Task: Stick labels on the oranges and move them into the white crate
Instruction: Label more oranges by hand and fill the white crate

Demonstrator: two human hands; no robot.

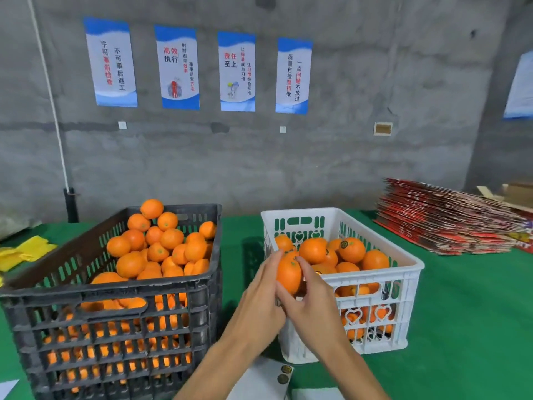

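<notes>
Nearest the camera, at the bottom edge, lies a white label sheet (269,379) with two dark round stickers on it, just below the forearms; above it both hands meet round a single orange (289,274), held in the air at the near left corner of the white crate (372,280); the left hand (264,290) cups the fruit from the left with its fingers curled up along the side, and the right hand (313,293) closes on it from the right, its fingers wrapped over the top and front; whether a label sits under those fingers I cannot tell, as they hide that face; the orange's long axis stands roughly upright, stem end up and tilted a little away; the crate's open mouth lies directly beyond and to the right of the grip, so the right hand is the nearer one to carry the fruit over the rim; inside, labelled oranges already lie heaped near the top; to the left the black crate (115,301) stands piled with unlabelled fruit; farther off, on the green table (467,313), a stack of flattened red cartons (450,220) rests against the grey wall
</notes>
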